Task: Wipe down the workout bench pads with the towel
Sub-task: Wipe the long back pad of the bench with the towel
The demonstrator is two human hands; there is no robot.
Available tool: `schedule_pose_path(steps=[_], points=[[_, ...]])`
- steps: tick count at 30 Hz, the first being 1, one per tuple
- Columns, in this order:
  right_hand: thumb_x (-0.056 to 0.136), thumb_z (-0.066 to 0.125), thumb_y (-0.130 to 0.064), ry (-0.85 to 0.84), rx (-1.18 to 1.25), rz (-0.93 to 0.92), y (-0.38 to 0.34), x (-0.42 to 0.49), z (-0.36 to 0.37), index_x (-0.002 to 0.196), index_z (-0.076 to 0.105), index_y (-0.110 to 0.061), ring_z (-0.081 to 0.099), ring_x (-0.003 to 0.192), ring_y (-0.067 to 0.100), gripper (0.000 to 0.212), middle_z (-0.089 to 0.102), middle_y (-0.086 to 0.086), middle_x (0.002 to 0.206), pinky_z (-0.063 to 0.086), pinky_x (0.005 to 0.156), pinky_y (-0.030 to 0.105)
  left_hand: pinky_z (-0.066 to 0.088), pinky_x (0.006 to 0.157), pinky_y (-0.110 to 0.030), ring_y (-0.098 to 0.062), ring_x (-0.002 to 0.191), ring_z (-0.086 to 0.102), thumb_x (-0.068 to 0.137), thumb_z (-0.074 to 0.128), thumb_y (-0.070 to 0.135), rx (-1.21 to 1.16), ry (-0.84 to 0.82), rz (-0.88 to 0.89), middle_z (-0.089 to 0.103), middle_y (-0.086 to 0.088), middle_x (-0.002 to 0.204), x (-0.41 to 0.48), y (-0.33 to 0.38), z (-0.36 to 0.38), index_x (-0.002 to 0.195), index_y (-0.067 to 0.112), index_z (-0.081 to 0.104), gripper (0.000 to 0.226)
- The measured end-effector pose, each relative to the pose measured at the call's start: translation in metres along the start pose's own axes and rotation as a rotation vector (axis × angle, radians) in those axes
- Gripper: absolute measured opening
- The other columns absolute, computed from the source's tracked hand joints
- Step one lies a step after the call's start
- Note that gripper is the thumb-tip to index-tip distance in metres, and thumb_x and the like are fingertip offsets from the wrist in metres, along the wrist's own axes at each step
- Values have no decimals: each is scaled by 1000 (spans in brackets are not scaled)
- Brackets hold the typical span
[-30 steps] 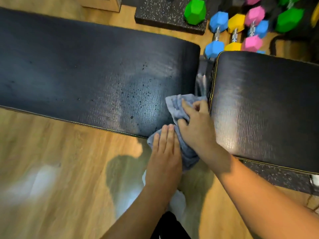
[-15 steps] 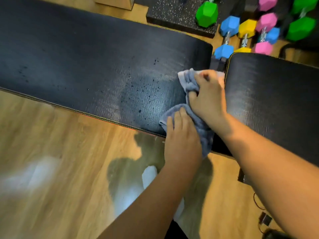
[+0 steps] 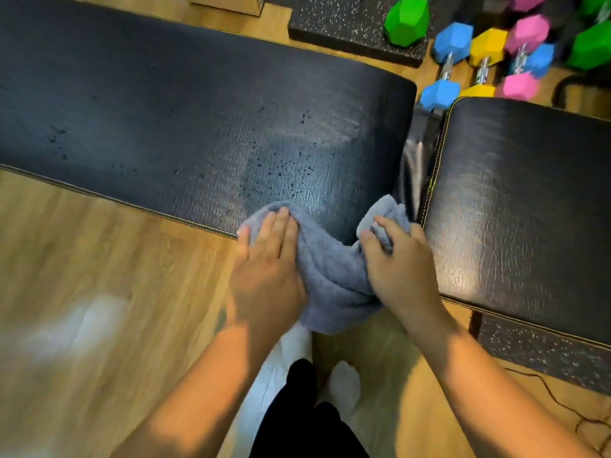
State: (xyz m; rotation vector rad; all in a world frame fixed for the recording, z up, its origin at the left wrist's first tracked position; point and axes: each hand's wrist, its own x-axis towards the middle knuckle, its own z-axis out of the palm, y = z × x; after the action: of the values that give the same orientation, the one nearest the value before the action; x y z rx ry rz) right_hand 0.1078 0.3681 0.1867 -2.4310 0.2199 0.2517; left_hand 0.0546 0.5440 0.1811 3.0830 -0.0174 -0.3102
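A long black bench pad (image 3: 185, 120) runs across the left and middle, speckled with droplets near its right end. A second black pad (image 3: 522, 206) lies to the right, across a narrow gap. A blue-grey towel (image 3: 334, 276) drapes over the near right corner of the long pad and hangs below its edge. My left hand (image 3: 267, 272) lies flat on the towel's left part, fingers together. My right hand (image 3: 400, 269) grips the towel's right end beside the gap.
Coloured hex dumbbells (image 3: 479, 57) lie on the floor behind the pads, beside a speckled rubber mat (image 3: 350, 24). Another speckled mat (image 3: 542, 355) sits under the right pad. A thin cable (image 3: 558, 398) trails at the lower right. My legs and white socks (image 3: 344, 385) stand on the wooden floor.
Both hands and the towel have come back from the far end of the gap to the near edge of the long pad. My left hand has slid left, spreading the towel.
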Motion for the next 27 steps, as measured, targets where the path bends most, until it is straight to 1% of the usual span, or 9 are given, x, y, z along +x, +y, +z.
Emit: schedule_pose_path(steps=[2,4,7,9,12,15,19,23,27], points=[[86,58,-49,-43,-9,-42,-7,-31,9,129,57,-15,53,108,34,55,44,13,123,44,92,37,30,110,-58,-31,140,37,81,38,20,-20,-14,-125,39,-19,150,0,-21,-3,141,-1,43,64],[77,57,-58,-65,-122,-165,-16,-55,25,129,53,-16,55,101,32,66,39,8,119,50,81,40,29,110,-61,-37,139,37,77,30,21,-101,-2,-182,41,-25,147,4,-23,-7,138,-7,43,68],[77,61,-42,-38,-219,-182,-17,-62,43,134,49,-18,52,99,31,64,42,9,116,51,65,39,34,106,-63,-47,132,41,73,28,28,-143,57,-34,45,-32,140,5,2,-7,131,-14,47,75],[78,58,-28,-6,-193,-119,-3,-60,41,138,46,-21,52,97,36,62,43,13,114,50,60,40,32,109,-60,-44,136,38,78,33,33,-198,41,82,43,-29,144,-1,31,-1,134,-11,46,73],[81,57,-11,56,-129,-24,25,-57,30,142,43,-18,54,90,40,63,45,22,112,46,66,36,26,114,-54,-35,143,29,84,37,32,-226,35,201,38,-19,151,-10,66,14,140,-4,43,67],[77,52,-10,116,-150,-92,31,-56,31,140,47,-11,56,88,39,63,48,23,110,47,69,34,14,120,-47,-30,148,19,88,33,30,-166,35,251,28,-15,157,-11,61,24,147,-1,33,66],[73,63,-5,185,-225,-110,-4,-61,54,135,52,-10,47,91,32,62,50,18,108,45,63,33,18,119,-44,-30,147,22,90,35,26,-149,97,256,30,-14,156,-9,25,24,146,-2,34,63],[76,68,-10,182,-350,42,-45,-56,73,114,62,-11,54,88,34,39,49,12,105,43,56,37,16,120,-44,-31,147,21,79,41,19,-214,125,205,27,-17,156,-4,-18,19,145,-5,32,71],[80,67,-20,202,-432,199,-69,-47,94,99,65,-12,52,78,26,21,52,7,96,18,54,30,18,119,-49,-31,148,16,70,41,18,-170,68,175,22,-18,158,5,-74,11,146,-6,28,81]])
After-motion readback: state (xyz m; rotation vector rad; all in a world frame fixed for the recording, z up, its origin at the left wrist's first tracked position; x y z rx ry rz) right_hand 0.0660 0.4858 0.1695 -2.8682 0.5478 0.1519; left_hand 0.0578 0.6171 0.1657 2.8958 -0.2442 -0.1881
